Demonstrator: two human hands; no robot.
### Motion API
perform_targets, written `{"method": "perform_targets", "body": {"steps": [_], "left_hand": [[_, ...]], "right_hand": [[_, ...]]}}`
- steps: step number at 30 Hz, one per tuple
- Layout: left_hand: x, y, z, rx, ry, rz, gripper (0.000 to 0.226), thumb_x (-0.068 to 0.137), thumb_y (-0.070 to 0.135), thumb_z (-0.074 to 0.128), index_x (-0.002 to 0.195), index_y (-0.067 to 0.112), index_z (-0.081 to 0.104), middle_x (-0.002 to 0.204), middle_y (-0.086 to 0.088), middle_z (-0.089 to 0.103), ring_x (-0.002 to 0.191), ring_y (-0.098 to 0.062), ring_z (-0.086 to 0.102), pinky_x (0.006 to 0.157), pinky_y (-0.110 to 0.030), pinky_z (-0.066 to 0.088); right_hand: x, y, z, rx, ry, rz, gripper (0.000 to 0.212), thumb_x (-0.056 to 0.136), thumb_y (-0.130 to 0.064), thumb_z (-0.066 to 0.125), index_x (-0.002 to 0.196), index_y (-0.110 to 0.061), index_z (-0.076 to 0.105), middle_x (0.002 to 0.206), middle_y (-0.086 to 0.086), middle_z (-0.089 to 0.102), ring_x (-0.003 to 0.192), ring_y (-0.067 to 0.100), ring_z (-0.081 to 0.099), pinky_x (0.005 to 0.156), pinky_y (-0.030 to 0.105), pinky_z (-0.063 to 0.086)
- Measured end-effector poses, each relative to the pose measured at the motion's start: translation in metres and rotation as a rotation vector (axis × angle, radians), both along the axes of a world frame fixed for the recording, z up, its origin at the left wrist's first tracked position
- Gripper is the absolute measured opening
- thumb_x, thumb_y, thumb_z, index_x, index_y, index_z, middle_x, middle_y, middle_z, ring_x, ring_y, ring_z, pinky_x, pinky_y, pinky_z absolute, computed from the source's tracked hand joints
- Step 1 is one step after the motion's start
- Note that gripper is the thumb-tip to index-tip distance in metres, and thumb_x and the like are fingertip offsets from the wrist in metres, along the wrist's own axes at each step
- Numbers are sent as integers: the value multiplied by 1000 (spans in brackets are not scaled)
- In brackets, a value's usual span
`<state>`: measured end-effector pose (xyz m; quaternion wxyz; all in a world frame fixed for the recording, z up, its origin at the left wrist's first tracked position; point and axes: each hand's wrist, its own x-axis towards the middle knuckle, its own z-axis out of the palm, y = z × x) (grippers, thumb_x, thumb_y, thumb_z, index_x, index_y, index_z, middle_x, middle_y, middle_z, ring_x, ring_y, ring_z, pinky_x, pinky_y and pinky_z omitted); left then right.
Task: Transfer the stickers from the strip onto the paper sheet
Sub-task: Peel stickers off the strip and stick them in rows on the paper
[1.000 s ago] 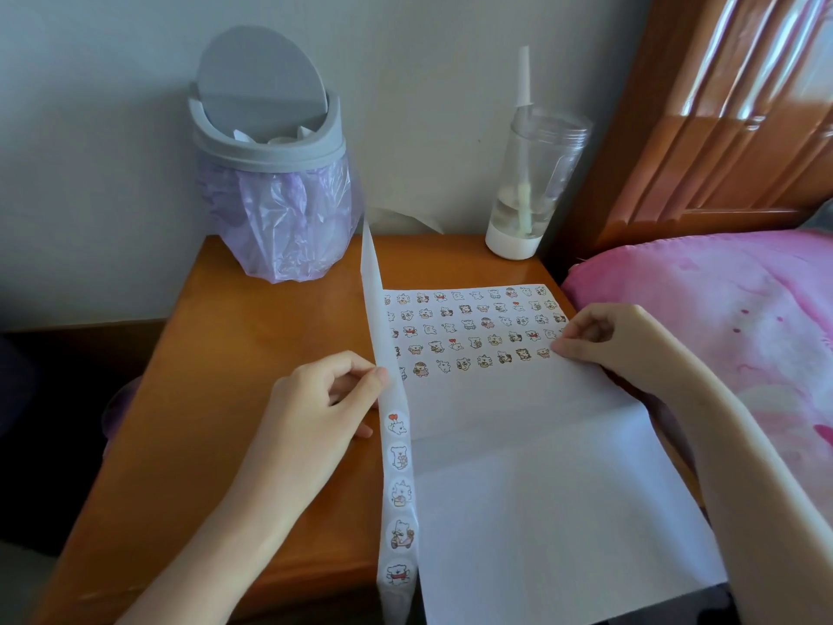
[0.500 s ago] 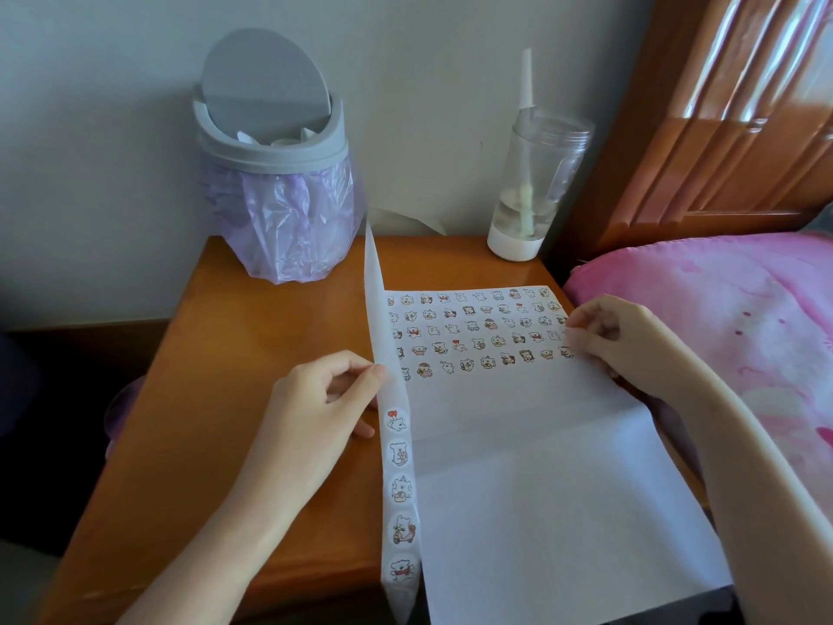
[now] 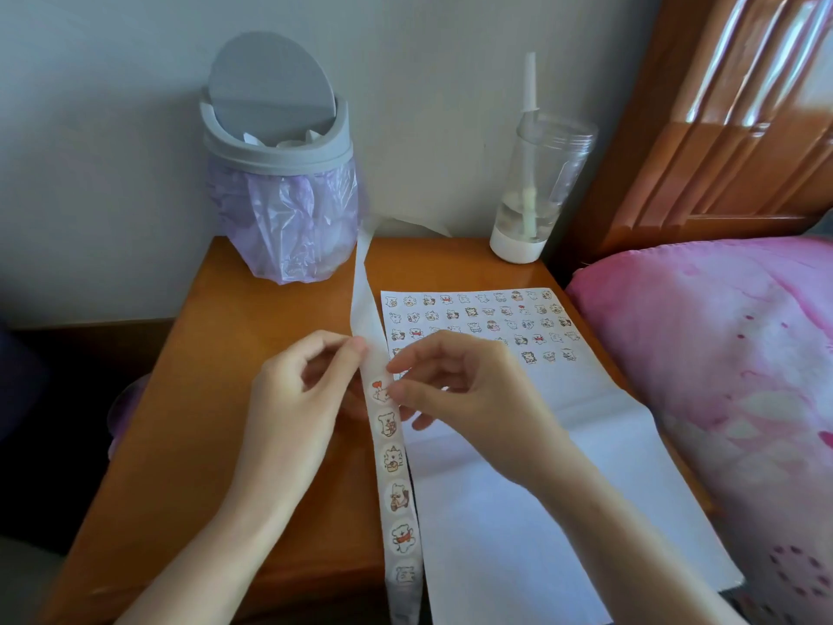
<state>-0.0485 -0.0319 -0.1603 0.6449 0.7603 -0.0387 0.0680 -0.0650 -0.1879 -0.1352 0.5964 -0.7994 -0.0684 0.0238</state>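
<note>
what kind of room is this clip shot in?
Most likely a bedroom. The work surface looks like a wooden bedside table, with pink bedding right beside it and a carved wooden headboard behind. A small lidded bin stands against the wall.

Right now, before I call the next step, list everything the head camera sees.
sticker strip: one, white, along the sheet's left edge, from the bin past the table front
strip stickers: six visible, round cartoon prints, on the strip's lower part
paper sheet: one, white, table's right half
sheet stickers: many, in rows, sheet's top
bin: one, grey, purple bag, back left
cup: one, clear, with straw, back right
table: one, orange-brown wood
bedding: pink, right
headboard: wood, upper right
left hand: pinches the strip
right hand: pinches at the top sticker
</note>
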Motion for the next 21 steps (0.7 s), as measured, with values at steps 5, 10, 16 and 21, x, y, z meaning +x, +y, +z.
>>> {"method": "perform_targets", "body": {"steps": [5,10,16,21], "left_hand": [[1,-1,1,-122,61,-25,29,94,29,54,77,11,70,71,-7,72,68,-27,69,68,-43,55],[0,-2,3,-122,70,-102,30,91,29,56,78,8,72,71,-8,72,71,-27,70,66,-37,55],[0,-2,2,-86,24,-120,24,91,20,58,76,8,72,68,-4,72,64,-16,70,59,-22,55],[2,0,-1,-57,14,-82,23,90,22,60,74,11,72,65,-2,71,59,-16,69,59,-26,56]], "right_hand": [[1,2,1,70,-16,-30,9,81,-2,70,82,-11,68,75,7,73,62,14,67,58,19,53],[1,1,-1,49,-50,-68,9,81,-5,71,86,-12,72,75,7,73,62,15,67,61,20,55],[0,4,-4,-9,-90,-94,13,82,-7,71,82,-20,71,75,1,73,67,15,69,63,25,58],[0,8,-9,-89,-157,-139,10,82,-10,71,82,-21,71,75,-4,72,71,14,68,69,35,57]]}}
